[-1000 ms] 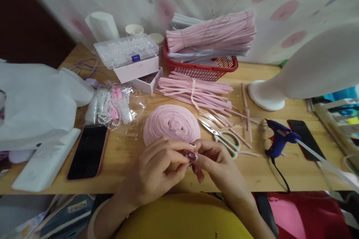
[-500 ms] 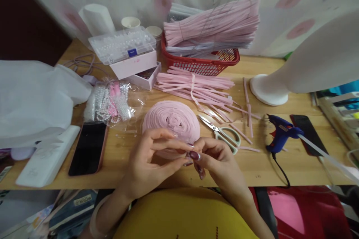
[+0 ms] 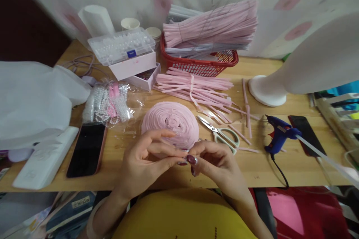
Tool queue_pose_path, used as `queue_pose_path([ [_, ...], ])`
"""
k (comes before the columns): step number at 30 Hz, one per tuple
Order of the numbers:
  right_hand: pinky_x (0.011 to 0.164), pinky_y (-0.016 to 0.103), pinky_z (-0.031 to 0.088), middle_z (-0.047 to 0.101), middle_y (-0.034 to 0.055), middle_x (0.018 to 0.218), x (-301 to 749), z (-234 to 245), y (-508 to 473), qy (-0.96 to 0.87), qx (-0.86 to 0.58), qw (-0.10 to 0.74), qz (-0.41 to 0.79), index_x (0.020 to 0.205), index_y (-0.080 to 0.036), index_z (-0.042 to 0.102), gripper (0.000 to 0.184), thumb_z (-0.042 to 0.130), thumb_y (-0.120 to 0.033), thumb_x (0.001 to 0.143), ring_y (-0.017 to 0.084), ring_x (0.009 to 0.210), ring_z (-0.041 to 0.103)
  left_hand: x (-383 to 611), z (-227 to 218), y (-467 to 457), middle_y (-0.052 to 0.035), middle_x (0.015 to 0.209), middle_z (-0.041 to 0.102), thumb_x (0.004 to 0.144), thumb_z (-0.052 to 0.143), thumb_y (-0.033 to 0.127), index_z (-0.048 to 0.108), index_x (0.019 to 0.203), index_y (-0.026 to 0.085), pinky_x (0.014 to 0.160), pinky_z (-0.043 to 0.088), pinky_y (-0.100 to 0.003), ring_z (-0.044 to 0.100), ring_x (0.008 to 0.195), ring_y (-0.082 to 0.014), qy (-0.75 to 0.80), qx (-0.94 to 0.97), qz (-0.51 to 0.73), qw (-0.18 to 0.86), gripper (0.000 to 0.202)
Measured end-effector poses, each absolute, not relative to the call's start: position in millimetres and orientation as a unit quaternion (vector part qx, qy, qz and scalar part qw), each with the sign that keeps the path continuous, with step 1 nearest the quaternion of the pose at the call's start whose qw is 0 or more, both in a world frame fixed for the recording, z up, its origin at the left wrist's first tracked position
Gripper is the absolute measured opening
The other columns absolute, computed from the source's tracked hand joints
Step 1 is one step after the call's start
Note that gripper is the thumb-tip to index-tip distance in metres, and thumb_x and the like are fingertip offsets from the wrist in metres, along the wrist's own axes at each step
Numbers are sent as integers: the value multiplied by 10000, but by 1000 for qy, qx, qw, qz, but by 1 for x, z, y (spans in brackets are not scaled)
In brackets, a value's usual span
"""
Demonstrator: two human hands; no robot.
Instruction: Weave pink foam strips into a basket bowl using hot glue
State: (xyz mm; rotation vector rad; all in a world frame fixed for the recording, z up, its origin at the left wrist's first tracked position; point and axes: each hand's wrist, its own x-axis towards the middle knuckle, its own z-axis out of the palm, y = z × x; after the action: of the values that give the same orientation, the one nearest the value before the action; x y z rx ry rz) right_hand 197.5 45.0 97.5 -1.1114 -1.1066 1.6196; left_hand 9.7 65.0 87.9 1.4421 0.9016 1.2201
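Note:
My left hand (image 3: 146, 164) and my right hand (image 3: 214, 162) meet at the fingertips above the table's front part. Thumb and fingers of each are pinched together; whatever lies between them is too small or hidden to make out. Just behind the hands lies a round pink coil (image 3: 171, 121), wound in a flat spiral, its front edge partly covered by my left fingers. Scissors (image 3: 220, 132) with pale green handles lie beside the coil, past my right hand. A tied bundle of pink fuzzy stems (image 3: 193, 86) rests farther back.
A blue glue gun (image 3: 280, 132) with a glue stick and a phone (image 3: 305, 134) lie right. Behind stands a red basket (image 3: 196, 68) of stem bundles. Bead box (image 3: 120, 46), bagged pearls (image 3: 108, 101) and another phone (image 3: 86, 151) are left. A white stand (image 3: 267, 89) rises at right.
My fingertips have shifted slightly left and my right fingers have curled in a little, still meeting the left ones. The things on the table have stayed put; the view shifted slightly.

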Motion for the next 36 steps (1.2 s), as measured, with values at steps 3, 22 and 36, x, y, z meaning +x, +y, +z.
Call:
queue_pose_path([
  [3,585,230,492,699,1,631,197,99,44,-509,-455,430,592,824,-202,779,111,741,-286,885,107,573,609,7,87,65,79,829,807,784,790,55,633,1142,277,725,645,-131,777,726,-104,376,610,508,478,449],
  [22,526,174,477,619,-15,652,189,94,53,-441,-447,413,660,863,-175,686,245,732,-413,900,73,548,548,2,82,72,6,881,770,841,761,139,672,1028,226,773,621,-213,733,823,-112,373,751,487,245,225],
  [36,455,158,431,533,-58,596,194,108,73,-444,-409,311,734,917,-187,598,332,656,-513,930,59,478,498,-7,105,95,1,816,767,771,786,107,725,870,197,634,631,-161,743,713,-117,392,624,424,526,147],
])
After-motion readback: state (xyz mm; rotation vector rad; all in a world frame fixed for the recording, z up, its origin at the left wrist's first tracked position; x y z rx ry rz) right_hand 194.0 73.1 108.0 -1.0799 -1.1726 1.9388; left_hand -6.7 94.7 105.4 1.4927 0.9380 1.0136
